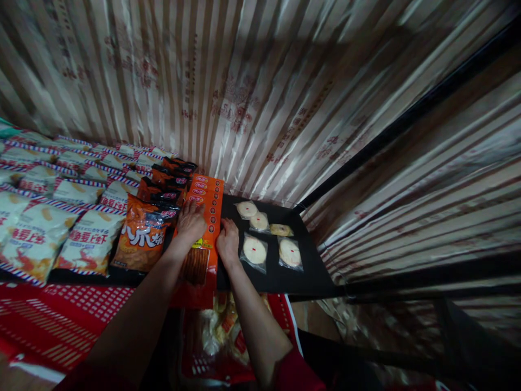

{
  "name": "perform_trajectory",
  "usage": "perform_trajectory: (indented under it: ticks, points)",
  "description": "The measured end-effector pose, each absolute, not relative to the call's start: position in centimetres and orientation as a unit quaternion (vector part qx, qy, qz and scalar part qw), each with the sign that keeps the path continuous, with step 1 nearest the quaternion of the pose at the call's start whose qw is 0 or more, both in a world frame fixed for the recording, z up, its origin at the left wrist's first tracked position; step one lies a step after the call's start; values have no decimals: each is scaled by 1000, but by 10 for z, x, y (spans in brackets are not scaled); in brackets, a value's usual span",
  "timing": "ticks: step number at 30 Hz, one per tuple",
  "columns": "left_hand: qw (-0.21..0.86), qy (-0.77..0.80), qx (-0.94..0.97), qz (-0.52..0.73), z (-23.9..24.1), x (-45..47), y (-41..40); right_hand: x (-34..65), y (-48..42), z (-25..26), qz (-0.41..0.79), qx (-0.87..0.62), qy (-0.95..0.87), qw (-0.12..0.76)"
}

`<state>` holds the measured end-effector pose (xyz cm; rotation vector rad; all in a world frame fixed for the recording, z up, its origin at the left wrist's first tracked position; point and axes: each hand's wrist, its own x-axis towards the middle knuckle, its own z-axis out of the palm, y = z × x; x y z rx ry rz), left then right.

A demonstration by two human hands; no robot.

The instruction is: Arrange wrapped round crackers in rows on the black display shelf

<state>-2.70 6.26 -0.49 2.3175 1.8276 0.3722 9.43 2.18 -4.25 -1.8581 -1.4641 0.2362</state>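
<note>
A long orange-red snack packet [215, 217] lies along the black shelf board [280, 271], its lower end hanging past the front edge. My left hand [192, 221] rests on the packet's left part, fingers stretched out over its surface. At the packet's right edge is my right hand [228, 239], with bent fingers closed against that edge. Just left of my left hand stands an orange snack bag [142, 233], with more dark orange bags [163, 179] in a row behind it. Right of my right hand lie several round white cakes in clear wrappers [254, 250].
White snack bags [87, 239] fill the shelf's left side in rows. Below the front edge are a red plastic basket [73, 326] and another red basket [291, 320] holding wrapped goods. Striped sheeting [252, 98] hangs behind, and a black metal bar [366, 146] slants up at right.
</note>
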Motion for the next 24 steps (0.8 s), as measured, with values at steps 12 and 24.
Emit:
perform_trajectory:
  ticks: [12,24]
  points:
    - [60,616,775,130,-9,-23,64,88,12,-43,77,-732,-574,359]
    - [78,631,759,139,5,-22,62,86,10,-37,102,-735,-568,356]
